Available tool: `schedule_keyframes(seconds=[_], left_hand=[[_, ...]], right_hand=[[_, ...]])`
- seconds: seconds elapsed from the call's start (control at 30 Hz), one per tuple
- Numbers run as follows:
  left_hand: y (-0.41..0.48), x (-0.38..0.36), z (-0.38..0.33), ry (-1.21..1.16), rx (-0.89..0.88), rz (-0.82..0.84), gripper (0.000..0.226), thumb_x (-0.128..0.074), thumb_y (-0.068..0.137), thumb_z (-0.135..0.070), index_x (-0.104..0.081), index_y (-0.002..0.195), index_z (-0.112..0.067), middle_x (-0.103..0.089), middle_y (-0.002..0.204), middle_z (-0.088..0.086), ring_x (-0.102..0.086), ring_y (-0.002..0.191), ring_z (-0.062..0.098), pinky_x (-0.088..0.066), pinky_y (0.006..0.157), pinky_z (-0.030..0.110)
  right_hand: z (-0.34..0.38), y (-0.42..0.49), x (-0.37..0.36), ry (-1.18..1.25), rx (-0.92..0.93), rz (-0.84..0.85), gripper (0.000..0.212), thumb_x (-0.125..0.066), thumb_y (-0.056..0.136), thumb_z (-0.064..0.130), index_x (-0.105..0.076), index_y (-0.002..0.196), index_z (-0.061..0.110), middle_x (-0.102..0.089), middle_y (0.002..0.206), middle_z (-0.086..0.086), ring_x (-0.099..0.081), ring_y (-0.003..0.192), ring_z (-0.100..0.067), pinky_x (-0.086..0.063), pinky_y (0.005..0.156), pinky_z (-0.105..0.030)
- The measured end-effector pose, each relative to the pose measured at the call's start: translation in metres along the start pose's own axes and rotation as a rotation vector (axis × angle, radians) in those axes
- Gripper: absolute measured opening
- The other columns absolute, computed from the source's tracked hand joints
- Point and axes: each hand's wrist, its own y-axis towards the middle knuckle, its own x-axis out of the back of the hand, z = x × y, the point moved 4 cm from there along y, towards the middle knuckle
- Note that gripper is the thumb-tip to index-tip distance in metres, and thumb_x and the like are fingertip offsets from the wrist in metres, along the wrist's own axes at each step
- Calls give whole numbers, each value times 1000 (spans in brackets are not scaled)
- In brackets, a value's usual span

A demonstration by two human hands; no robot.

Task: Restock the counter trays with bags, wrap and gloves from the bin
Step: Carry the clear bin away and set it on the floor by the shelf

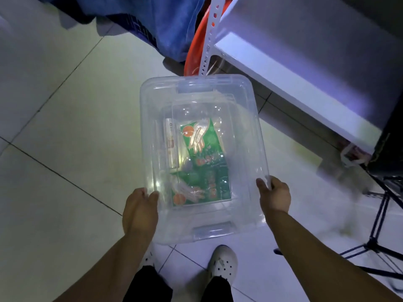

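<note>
I hold a clear plastic bin (244,101) with its clear lid on, level in front of me above the tiled floor. My left hand (139,210) grips its left near edge and my right hand (274,197) grips its right near edge. Through the lid I see two green packs of gloves (205,149), one behind the other, and a white boxed roll (171,144) lying along their left side.
A white metal shelf unit (294,68) stands at the right, with its perforated post (209,35) just beyond the bin. An orange basin (194,49) and blue cloth (165,22) lie behind. A black tripod (379,225) stands at the right near my feet.
</note>
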Motion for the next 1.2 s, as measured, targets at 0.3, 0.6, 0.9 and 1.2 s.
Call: schedule_keyframes(seconds=[0.3,0.6,0.9,1.2], left_hand=[[6,-9,10,87,-15,-11,27,-55,90,-26,-61,94,0,-60,95,19,-55,87,32,-39,75,33],[1,-11,29,-199,185,108,15,-62,85,-21,-60,97,-11,-58,87,3,-56,82,23,-49,88,45],[-3,-20,30,-94,178,168,24,-54,86,-23,-57,81,0,-56,72,9,-58,75,28,-52,84,53],[-18,-37,14,38,4,9,59,-70,80,-16,-39,128,2,-49,125,22,-51,112,34,-43,98,43]], right_hand=[[-15,-1,-11,117,-51,-31,38,-62,87,34,-61,118,10,-67,109,-11,-61,99,-28,-43,86,-27],[-34,-6,-6,100,-121,118,40,-61,89,30,-55,121,7,-57,93,-6,-53,86,-24,-40,78,-30],[-11,16,-1,23,24,149,35,-60,90,23,-56,117,3,-57,94,-8,-55,90,-27,-37,78,-27],[8,53,2,-6,119,139,36,-59,90,26,-56,118,4,-61,108,-15,-57,102,-33,-42,84,-32]])
